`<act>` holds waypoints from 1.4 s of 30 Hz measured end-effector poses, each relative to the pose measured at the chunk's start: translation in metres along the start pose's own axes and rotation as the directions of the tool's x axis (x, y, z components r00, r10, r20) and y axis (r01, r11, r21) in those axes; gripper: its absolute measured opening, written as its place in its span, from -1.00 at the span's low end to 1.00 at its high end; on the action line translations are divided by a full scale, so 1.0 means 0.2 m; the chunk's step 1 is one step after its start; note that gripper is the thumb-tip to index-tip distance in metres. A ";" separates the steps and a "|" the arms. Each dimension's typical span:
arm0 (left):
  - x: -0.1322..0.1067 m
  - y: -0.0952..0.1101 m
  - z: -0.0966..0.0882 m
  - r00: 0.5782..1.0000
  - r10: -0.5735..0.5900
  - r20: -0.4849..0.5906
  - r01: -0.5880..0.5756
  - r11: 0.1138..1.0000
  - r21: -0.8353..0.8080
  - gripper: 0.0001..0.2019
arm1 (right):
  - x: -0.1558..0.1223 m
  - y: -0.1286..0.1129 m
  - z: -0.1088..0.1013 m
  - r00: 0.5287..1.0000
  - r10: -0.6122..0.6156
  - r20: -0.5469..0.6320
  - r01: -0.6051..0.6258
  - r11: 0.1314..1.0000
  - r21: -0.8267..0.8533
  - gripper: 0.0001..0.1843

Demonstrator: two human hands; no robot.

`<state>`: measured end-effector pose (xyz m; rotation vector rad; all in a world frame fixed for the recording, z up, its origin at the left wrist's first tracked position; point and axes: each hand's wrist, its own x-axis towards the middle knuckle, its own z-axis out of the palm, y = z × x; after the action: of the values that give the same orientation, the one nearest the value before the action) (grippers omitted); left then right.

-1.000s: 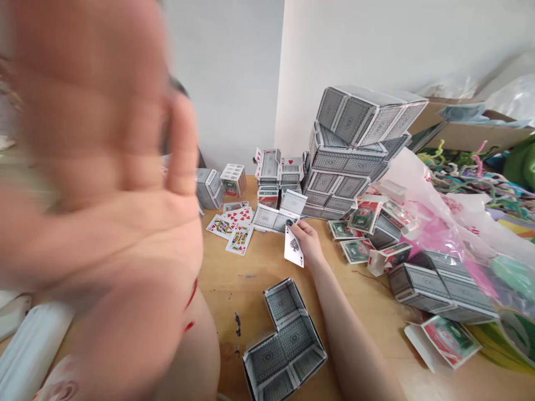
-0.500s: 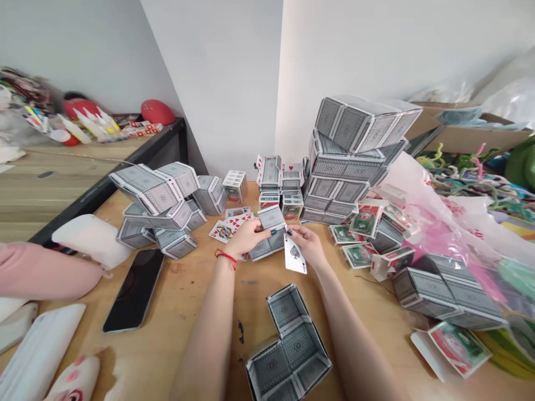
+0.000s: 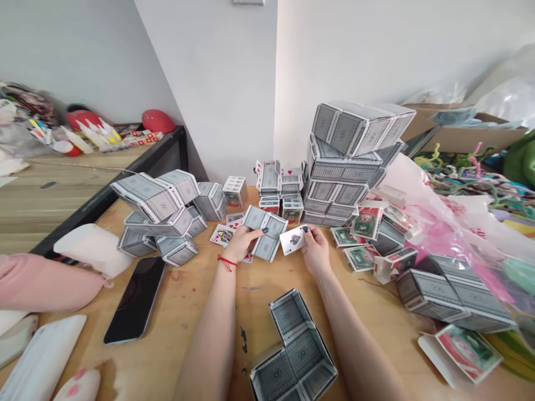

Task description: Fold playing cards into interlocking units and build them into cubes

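My left hand (image 3: 242,243), with a red string at the wrist, grips joined playing cards (image 3: 271,236) that show their grey patterned backs. Thumb on top, fingers hidden beneath. In my right hand (image 3: 315,245) an ace of spades (image 3: 293,240) is pinched at its right end, face up, just apart from the joined cards. Loose face-up cards (image 3: 222,234), a queen among them, lie on the table left of my left hand and partly under it. Nearer to me, between my forearms, rests an L-shaped block of folded cards (image 3: 298,351).
A tall stack of card blocks (image 3: 345,167) rises at the back right, a lower stack (image 3: 154,206) at the left. Card boxes (image 3: 363,257) lie right of my right hand. A black phone (image 3: 136,301) and a pink pouch (image 3: 50,281) are at the left.
My right hand has turned the ace of spades from hanging upright to lying sideways and moved slightly right. My left hand has tilted the joined cards, which now stand apart from the ace.
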<state>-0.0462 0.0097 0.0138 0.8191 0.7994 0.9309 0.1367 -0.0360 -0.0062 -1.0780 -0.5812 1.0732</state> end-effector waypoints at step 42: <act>0.04 -0.03 0.00 0.801 0.524 -0.288 -0.490 0.851 0.187 -0.20 | -0.05 -0.04 0.02 0.902 0.124 0.413 0.036 0.933 -0.358 -0.44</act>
<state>-0.0409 0.0142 0.0062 1.0092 0.9412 1.5514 0.1316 -0.0445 0.0037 -1.1756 -1.1485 1.2895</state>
